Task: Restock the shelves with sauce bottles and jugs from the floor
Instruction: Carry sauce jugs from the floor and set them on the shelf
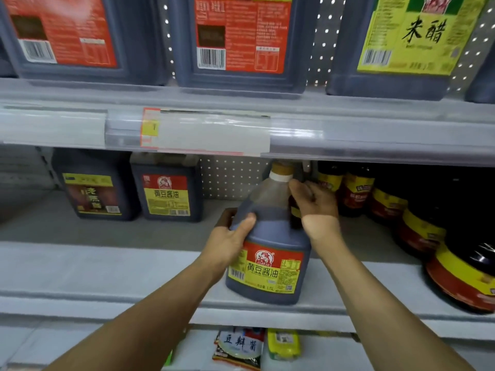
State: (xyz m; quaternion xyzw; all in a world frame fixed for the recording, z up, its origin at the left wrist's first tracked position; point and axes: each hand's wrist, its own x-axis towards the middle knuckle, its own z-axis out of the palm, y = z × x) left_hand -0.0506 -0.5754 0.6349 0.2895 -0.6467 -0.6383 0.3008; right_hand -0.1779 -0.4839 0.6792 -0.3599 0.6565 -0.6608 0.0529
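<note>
The middle shelf (80, 269) is taking a soy sauce jug (267, 253), which is sitting at its front edge, label outward, between 2 square jugs (134, 194) at the back left and a row of bottles (417, 226) on the right. The left hand (230, 236) is wrapping the jug's shoulder; the right hand (313, 202) is curling around what is probably the handle. Pushing it straight back, upright, would be keeping it aligned.

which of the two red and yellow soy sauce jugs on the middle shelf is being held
The round soy sauce jug at the shelf's front edge, gripped by the left hand and right hand; the square jug stands untouched behind.
</note>
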